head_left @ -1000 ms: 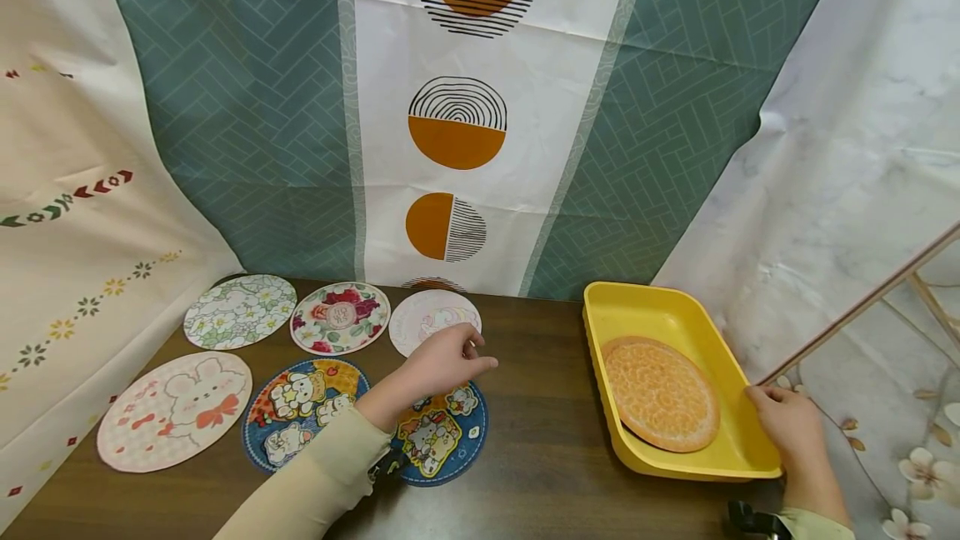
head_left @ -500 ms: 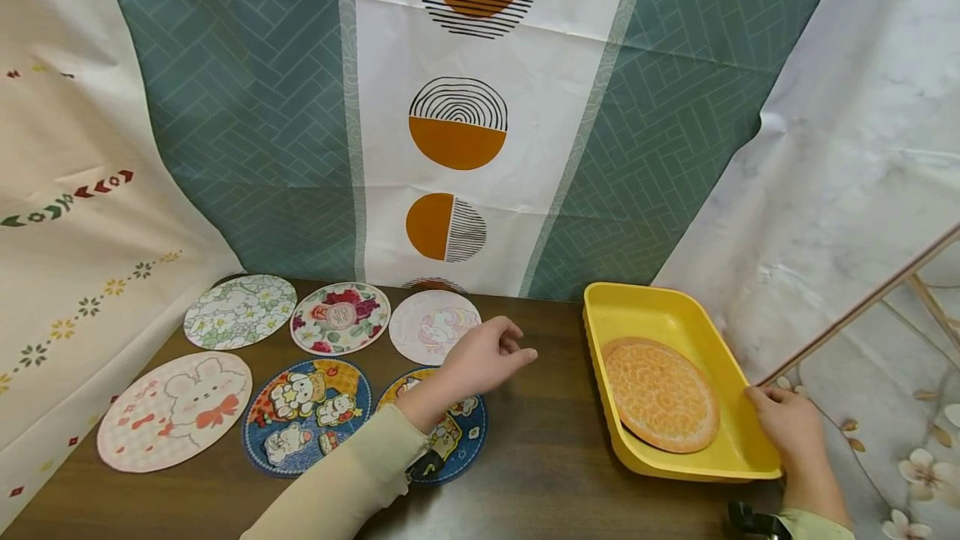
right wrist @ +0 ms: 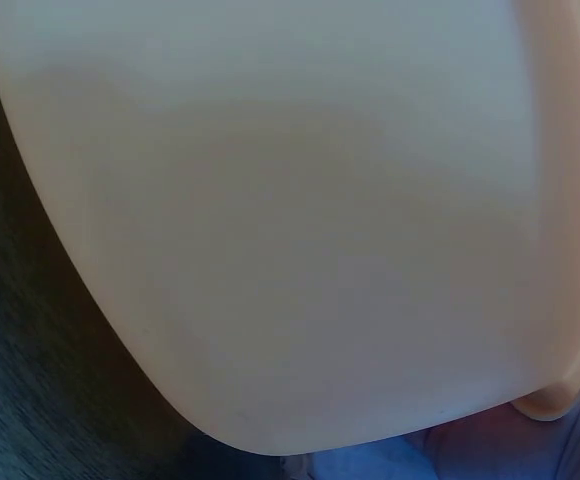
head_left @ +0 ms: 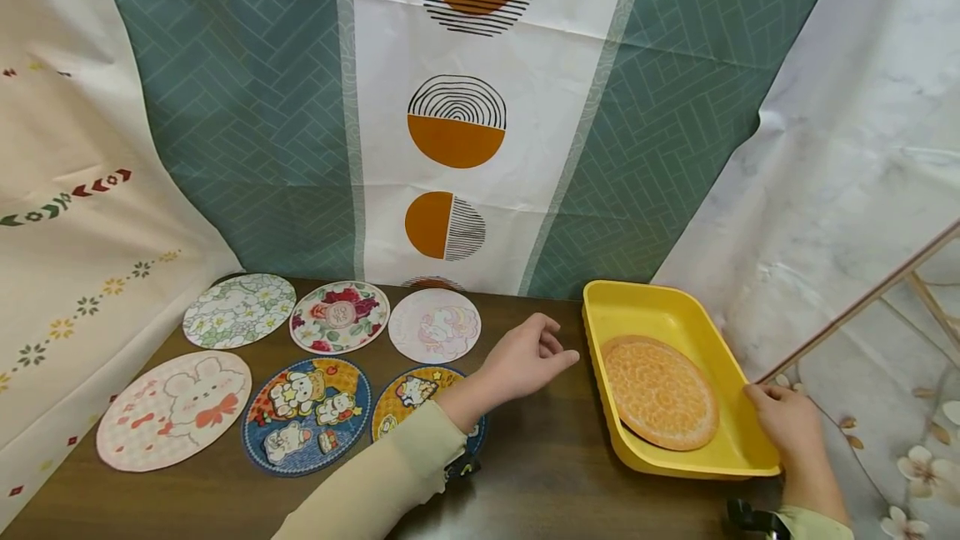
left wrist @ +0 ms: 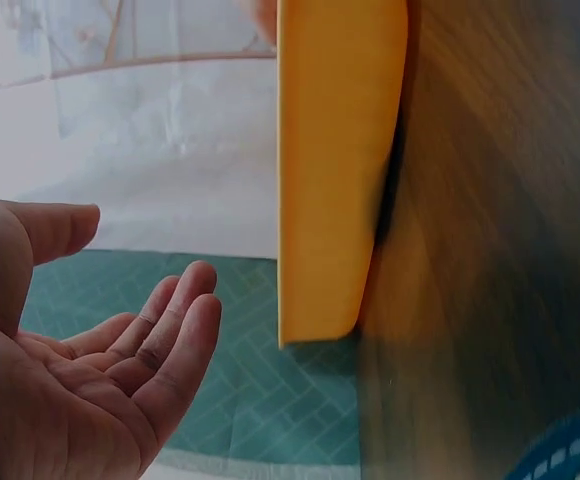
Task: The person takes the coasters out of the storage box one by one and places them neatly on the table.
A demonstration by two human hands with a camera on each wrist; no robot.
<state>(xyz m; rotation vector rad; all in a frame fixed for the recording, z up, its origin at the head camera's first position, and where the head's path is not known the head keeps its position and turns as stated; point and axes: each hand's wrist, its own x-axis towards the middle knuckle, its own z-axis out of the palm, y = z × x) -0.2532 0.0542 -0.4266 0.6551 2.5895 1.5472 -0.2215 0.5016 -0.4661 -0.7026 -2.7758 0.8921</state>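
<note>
My left hand hovers over the brown table between the round mats and the yellow tray, holding nothing. In the left wrist view its fingers are relaxed, thumb apart, with the tray's yellow side wall beyond them. My right hand grips the tray's right rim near the front corner. The right wrist view is filled by the tray's outer wall. Inside the tray lies a round mat printed like an orange slice, a dark edge showing beneath it.
Two rows of round mats lie on the left: a green floral one, a rose one, a unicorn one, a pink rabbit one and two cartoon ones, including one in blue and orange. Patterned cloths hang behind.
My left hand has moved right, from over the mats toward the tray, uncovering the unicorn mat. My right hand and the tray have stayed in place.
</note>
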